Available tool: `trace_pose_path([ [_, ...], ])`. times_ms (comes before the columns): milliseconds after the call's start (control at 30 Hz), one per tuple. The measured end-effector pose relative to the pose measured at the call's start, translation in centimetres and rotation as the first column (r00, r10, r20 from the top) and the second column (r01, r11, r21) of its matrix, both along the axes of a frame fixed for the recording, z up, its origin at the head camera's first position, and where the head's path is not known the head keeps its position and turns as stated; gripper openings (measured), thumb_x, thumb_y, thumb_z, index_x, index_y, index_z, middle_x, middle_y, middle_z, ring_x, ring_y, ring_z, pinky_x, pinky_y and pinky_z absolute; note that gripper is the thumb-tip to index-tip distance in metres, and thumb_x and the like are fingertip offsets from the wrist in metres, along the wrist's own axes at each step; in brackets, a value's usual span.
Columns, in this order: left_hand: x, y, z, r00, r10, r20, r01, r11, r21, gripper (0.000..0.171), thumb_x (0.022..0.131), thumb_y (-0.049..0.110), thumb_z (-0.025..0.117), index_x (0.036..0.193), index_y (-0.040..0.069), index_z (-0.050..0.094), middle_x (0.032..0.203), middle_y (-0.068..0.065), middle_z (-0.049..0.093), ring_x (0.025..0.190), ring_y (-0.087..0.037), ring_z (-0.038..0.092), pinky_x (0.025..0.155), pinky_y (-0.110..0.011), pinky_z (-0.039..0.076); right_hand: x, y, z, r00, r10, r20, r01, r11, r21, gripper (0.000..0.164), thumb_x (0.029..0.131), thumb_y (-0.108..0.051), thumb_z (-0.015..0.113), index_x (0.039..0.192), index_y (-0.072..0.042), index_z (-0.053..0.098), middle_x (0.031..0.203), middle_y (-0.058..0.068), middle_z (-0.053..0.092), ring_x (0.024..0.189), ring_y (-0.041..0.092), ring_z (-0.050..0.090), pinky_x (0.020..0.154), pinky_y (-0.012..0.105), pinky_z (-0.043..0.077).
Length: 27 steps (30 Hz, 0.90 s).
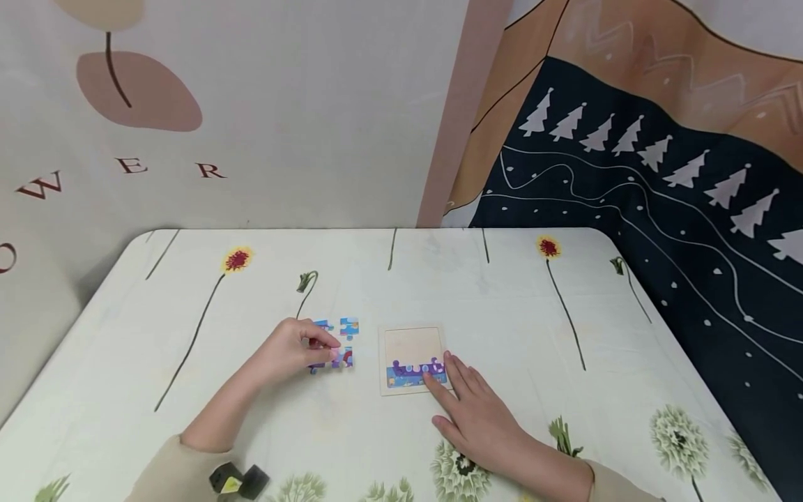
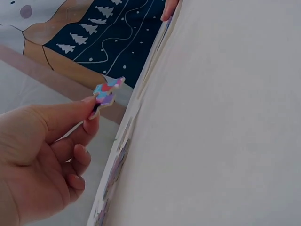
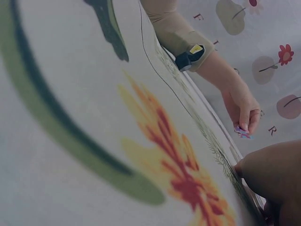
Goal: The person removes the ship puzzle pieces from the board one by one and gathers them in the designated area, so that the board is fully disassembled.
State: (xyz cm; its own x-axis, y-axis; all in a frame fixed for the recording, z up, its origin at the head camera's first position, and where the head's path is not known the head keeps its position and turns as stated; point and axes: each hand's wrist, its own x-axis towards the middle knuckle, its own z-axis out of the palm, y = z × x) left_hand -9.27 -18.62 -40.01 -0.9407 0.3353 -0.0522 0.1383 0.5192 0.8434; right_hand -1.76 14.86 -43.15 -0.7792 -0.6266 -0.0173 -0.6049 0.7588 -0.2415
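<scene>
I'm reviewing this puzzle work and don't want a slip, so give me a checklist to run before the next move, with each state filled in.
1. Grip: ok; the left hand pinches one held piece, raised in the air.
2. Tray support: ok; the right hand rests at the lower right of the tray.
3. Room left: ok; the tray's upper part is bare.
4. Placed pieces fully visible: not ok; the right hand covers some of them.
5. Loose pieces all in sight: not ok; the left hand partly hides them.
6. Held piece matches the open edge: cannot tell.
</scene>
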Motion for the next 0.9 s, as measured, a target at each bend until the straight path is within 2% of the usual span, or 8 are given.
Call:
trace_pose_path([
  [167,-0.3,0.3,-0.9,1.000,-0.008,0.010,0.008,1.000,0.004,0.007,0.080,0.006,0.076,0.086,0.008,0.076,0.082,0.001,0.066,0.070,-0.018,0.055,0.057,-0.025,0.045,0.0,0.0,0.0,1.000,0.000,-0.003,0.000,1.000,0.004,0.056,0.103,-0.041,0.036,0.151,-0.014,0.028,0.155,0.023,0.009,0.143,0.032,0.006,0.111,0.046,0.014],
  [367,-0.4,0.7,-1.5,0.999,-0.009,-0.045,0.007,0.999,-0.038,0.006,0.081,0.007,0.076,0.087,0.009,0.076,0.083,0.003,0.068,0.071,-0.016,0.055,0.058,-0.025,0.045,0.0,-0.1,0.1,1.000,-0.001,-0.008,0.001,1.000,0.006,0.056,0.103,-0.041,0.037,0.151,-0.014,0.029,0.155,0.023,0.010,0.143,0.033,0.007,0.111,0.046,0.015],
  [567,-0.5,1.3,-1.5,0.997,0.010,-0.078,-0.018,0.995,-0.099,0.007,0.080,0.004,0.076,0.085,0.009,0.076,0.082,0.003,0.066,0.075,-0.016,0.053,0.060,-0.026,0.046,0.0,-0.1,0.3,1.000,-0.001,0.009,0.001,1.000,0.002,0.056,0.103,-0.041,0.037,0.151,-0.014,0.029,0.155,0.022,0.009,0.143,0.032,0.005,0.111,0.047,0.015],
  [900,-0.2,1.9,-1.3,0.979,-0.007,-0.205,-0.041,0.972,-0.230,0.009,0.077,0.002,0.076,0.082,0.010,0.076,0.076,0.006,0.063,0.073,-0.013,0.047,0.062,-0.026,0.044,0.0,-0.1,0.3,1.000,0.003,0.017,-0.003,1.000,-0.006,0.056,0.103,-0.041,0.037,0.151,-0.014,0.029,0.155,0.022,0.009,0.143,0.031,0.005,0.111,0.048,0.016],
])
